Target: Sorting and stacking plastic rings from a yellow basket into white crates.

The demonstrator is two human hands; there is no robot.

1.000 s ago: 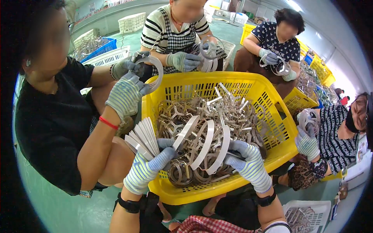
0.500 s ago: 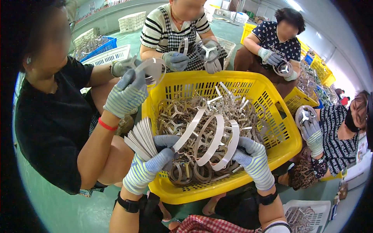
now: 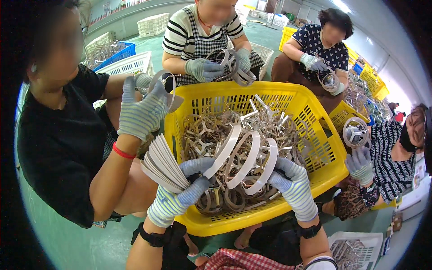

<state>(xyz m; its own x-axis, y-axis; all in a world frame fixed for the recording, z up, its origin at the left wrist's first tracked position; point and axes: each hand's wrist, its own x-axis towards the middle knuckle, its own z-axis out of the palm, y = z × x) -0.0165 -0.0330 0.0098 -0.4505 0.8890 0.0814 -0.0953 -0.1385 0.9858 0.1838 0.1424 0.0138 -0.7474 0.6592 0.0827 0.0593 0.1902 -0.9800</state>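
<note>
My left hand (image 3: 182, 193), in a striped knit glove, grips a fanned bundle of pale flat strips (image 3: 161, 164). Its thumb and fingers also pinch one end of a coiled pale metal strip (image 3: 248, 167). The gloved right hand (image 3: 292, 184) has closed on the coil's other end, so its spread loops hang between my hands. Both hands are above the near part of a yellow plastic basket (image 3: 216, 229). Under the coil lies a tangle of metal parts (image 3: 216, 128), with three-armed pieces and rings among them.
Several gloved co-workers sit round the basket holding metal rings; the closest hand (image 3: 141, 112) is at the left, beside my strip bundle. A white crate (image 3: 375, 238) of metal parts stands low on the right. Farther back are a blue crate (image 3: 123, 54) and yellow crates (image 3: 371, 78).
My left hand has shifted slightly right, the bundle tilting with it. My right hand stays nearly still. The co-worker's hand at left has turned and opened its fingers somewhat.
</note>
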